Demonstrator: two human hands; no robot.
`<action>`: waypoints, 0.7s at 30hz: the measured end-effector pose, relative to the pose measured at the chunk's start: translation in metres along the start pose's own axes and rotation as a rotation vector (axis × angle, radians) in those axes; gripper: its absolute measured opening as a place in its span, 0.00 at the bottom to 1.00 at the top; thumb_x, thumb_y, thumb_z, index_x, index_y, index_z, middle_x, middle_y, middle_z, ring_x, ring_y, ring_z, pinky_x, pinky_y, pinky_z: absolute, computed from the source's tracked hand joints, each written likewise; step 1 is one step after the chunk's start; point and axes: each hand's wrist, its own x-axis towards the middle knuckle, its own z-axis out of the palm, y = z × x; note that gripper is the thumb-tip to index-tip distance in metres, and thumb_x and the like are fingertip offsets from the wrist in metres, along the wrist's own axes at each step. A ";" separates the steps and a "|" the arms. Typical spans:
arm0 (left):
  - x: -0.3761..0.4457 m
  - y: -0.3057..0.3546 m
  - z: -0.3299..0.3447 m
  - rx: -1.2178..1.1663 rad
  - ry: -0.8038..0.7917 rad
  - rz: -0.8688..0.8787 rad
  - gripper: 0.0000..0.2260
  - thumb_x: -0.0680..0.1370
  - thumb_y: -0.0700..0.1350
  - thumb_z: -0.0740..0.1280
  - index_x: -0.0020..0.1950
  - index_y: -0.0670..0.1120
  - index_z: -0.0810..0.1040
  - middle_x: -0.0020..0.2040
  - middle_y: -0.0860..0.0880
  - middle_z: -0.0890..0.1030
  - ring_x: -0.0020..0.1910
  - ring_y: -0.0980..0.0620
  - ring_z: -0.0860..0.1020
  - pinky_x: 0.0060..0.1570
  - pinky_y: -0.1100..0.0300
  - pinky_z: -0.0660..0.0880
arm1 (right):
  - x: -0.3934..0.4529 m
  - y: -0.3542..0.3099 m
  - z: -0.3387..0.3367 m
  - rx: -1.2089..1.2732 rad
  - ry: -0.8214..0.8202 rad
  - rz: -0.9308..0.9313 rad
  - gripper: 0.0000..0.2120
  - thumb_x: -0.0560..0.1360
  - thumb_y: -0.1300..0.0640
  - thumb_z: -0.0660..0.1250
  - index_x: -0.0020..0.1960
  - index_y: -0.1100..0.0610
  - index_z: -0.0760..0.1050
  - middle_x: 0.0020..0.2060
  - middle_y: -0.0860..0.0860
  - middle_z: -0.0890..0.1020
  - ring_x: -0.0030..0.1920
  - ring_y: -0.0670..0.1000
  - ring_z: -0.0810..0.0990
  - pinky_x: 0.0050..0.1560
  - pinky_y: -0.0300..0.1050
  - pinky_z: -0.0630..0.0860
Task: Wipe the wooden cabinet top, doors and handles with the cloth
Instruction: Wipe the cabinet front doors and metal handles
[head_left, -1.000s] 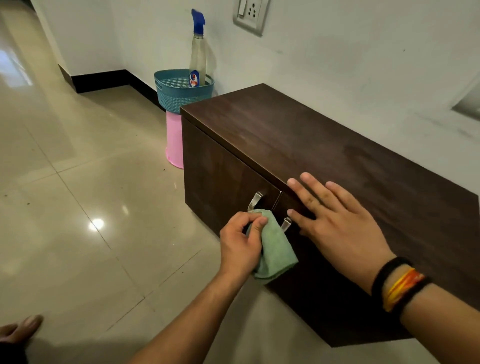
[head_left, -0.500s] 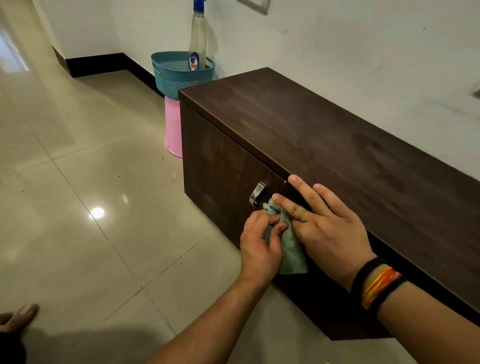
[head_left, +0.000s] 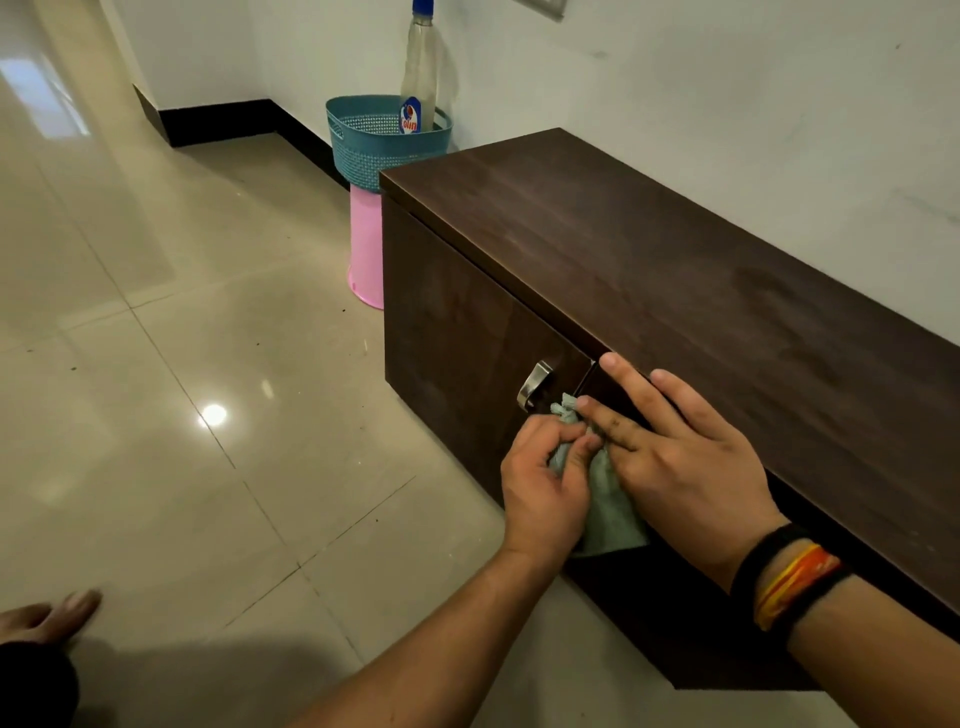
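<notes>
The work is now at the handles. The left hand (head_left: 545, 491) is closed around the crumpled pale green cloth (head_left: 608, 499), pinching it between thumb and fingers, and presses its upper tip just beside the curved silver metal handle (head_left: 535, 384) of the left door. The right hand (head_left: 685, 462) is open with flat, spread fingers — it holds nothing, but lies on the upper edge of the right door and touches the cloth with its index finger. The second handle is hidden behind the hands and cloth, so I judge it is the one being wiped.

How much is done I cannot say with certainty. The top of the dark brown wooden cabinet (head_left: 675, 270) shows faint dull streaks, which may be traces of wiping. The left door (head_left: 457, 332) and its handle look untouched, as far as one can see.

The cloth hangs with its long axis nearly vertical, the bunched tip pointing up and far, the loose end down toward the tiled floor (head_left: 208, 415). The cabinet runs long from far left to near right along the wall.
</notes>
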 end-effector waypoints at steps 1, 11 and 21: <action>-0.002 -0.004 -0.002 -0.018 -0.016 -0.002 0.08 0.77 0.41 0.70 0.45 0.55 0.79 0.45 0.52 0.80 0.46 0.53 0.80 0.49 0.56 0.79 | 0.000 0.000 0.000 -0.008 0.004 -0.001 0.19 0.81 0.59 0.54 0.64 0.62 0.79 0.69 0.54 0.77 0.76 0.62 0.63 0.76 0.55 0.55; 0.001 -0.001 -0.003 0.018 -0.015 -0.099 0.05 0.77 0.41 0.71 0.41 0.48 0.80 0.41 0.54 0.79 0.43 0.54 0.79 0.45 0.58 0.78 | 0.001 -0.002 -0.002 0.019 0.000 0.018 0.19 0.80 0.60 0.54 0.59 0.63 0.82 0.64 0.55 0.81 0.76 0.62 0.64 0.76 0.56 0.56; -0.013 -0.035 -0.013 0.085 -0.020 -0.115 0.09 0.72 0.56 0.70 0.48 0.54 0.84 0.47 0.69 0.79 0.49 0.56 0.79 0.52 0.49 0.79 | 0.001 -0.001 -0.003 0.014 0.000 0.010 0.21 0.80 0.60 0.52 0.58 0.64 0.82 0.62 0.57 0.83 0.75 0.64 0.65 0.75 0.58 0.56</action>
